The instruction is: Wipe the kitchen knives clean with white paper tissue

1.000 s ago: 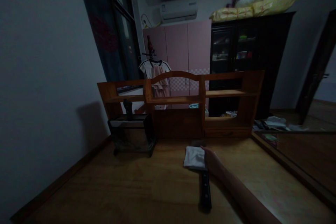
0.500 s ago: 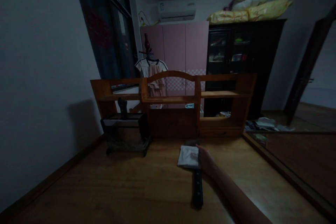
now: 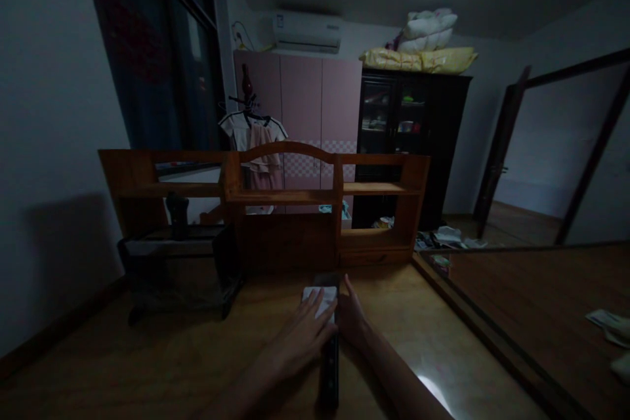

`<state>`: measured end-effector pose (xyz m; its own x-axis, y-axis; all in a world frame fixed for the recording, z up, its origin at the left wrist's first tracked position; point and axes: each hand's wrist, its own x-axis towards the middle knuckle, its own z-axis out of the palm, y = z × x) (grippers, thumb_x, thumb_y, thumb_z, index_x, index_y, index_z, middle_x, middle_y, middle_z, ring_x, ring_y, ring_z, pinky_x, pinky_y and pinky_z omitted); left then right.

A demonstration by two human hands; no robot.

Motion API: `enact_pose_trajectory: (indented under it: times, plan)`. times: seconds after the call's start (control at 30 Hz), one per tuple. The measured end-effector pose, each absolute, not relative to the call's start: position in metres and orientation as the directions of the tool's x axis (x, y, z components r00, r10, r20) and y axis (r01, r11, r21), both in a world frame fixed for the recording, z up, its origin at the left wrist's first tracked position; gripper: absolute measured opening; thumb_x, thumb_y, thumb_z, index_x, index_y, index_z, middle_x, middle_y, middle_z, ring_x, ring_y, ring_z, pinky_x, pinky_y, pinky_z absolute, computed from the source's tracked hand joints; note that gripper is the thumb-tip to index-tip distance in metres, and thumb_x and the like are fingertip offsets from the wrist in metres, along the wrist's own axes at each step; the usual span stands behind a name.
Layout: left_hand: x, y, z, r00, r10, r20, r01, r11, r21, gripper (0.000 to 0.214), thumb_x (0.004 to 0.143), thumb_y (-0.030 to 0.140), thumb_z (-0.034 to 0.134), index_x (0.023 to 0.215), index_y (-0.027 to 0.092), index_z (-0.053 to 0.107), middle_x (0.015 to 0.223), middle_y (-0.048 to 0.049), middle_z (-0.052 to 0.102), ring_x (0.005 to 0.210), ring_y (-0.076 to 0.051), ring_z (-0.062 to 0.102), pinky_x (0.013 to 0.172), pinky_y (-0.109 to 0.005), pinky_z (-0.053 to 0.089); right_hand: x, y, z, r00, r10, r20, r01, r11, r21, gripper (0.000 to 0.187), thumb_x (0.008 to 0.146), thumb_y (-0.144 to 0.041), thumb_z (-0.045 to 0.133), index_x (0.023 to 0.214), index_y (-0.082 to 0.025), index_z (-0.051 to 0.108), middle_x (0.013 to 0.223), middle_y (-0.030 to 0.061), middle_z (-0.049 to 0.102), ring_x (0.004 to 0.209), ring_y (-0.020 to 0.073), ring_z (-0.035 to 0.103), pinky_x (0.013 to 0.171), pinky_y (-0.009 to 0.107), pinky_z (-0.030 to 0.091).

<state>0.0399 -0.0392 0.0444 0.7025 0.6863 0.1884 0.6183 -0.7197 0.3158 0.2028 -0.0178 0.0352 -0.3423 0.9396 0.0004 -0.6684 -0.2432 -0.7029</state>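
A cleaver lies lengthwise on the wooden surface, its black riveted handle (image 3: 330, 374) toward me and its dark blade (image 3: 327, 279) pointing away. On the blade rests a folded white cloth (image 3: 311, 291). My left hand (image 3: 301, 335) is laid flat over this cloth, fingers outstretched and a little apart, covering part of it. Close along the right side of the blade is my right hand (image 3: 353, 318), with its thumb stretched up and away. Its other fingers are partly hidden beside the cleaver; I see nothing held in it.
A low wooden shelf unit (image 3: 288, 199) crosses the far end of the wooden surface (image 3: 394, 341). A dark-framed rack (image 3: 177, 275) stands at the left. A raised wooden edge (image 3: 472, 321) runs along the right. Behind are a pink wardrobe (image 3: 300, 98) and a dark cabinet (image 3: 443, 131).
My left hand has come into view and lies on the cloth. My right hand has left the cloth and sits beside the blade. The view has turned right.
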Motion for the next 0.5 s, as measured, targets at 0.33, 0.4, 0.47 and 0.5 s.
enact_pose_trajectory:
  times: [0.33, 0.4, 0.47, 0.5]
  plan:
    - [0.033, -0.040, 0.034, 0.796, 0.590, 0.136, 0.496, -0.764, 0.412, 0.053, 0.095, 0.048, 0.029, 0.145, 0.037, 0.016, 0.153, 0.0037, 0.010, 0.140, -0.026, 0.012, 0.115, -0.047, 0.017, 0.201, -0.006, 0.022, -0.307, 0.942, -0.133, -0.763, -0.327, -0.557, 0.060, 0.079, -0.066, 0.049, 0.075, -0.009, 0.065, 0.066, 0.0107, 0.067, 0.067, 0.0237, 0.065, 0.073, 0.035, 0.049]
    - [0.032, -0.041, 0.042, 0.833, 0.537, 0.129, 0.449, -0.795, 0.409, 0.051, 0.096, 0.047, 0.030, 0.145, 0.038, 0.018, 0.152, 0.0053, 0.015, 0.140, -0.025, 0.014, 0.115, -0.047, 0.018, 0.204, -0.004, 0.016, -0.292, 0.935, -0.202, -0.755, -0.355, -0.552, 0.063, 0.079, -0.069, 0.047, 0.070, -0.009, 0.064, 0.062, 0.0100, 0.065, 0.057, 0.0204, 0.062, 0.063, 0.031, 0.049]
    - [0.029, -0.041, 0.049, 0.868, 0.480, 0.126, 0.396, -0.824, 0.405, 0.050, 0.097, 0.044, 0.029, 0.145, 0.038, 0.018, 0.151, 0.0056, 0.019, 0.140, -0.023, 0.015, 0.115, -0.045, 0.018, 0.206, -0.003, 0.011, -0.291, 0.933, -0.213, -0.739, -0.361, -0.569, 0.065, 0.078, -0.071, 0.046, 0.065, -0.009, 0.062, 0.060, 0.0100, 0.064, 0.050, 0.0182, 0.059, 0.055, 0.028, 0.047]
    - [0.028, -0.040, 0.051, 0.883, 0.453, 0.128, 0.371, -0.837, 0.402, 0.049, 0.097, 0.043, 0.027, 0.145, 0.037, 0.017, 0.151, 0.0050, 0.020, 0.140, -0.023, 0.015, 0.115, -0.043, 0.018, 0.206, -0.003, 0.010, -0.300, 0.932, -0.205, -0.734, -0.363, -0.574, 0.065, 0.077, -0.072, 0.047, 0.064, -0.010, 0.061, 0.059, 0.0102, 0.064, 0.049, 0.0178, 0.059, 0.052, 0.027, 0.046]
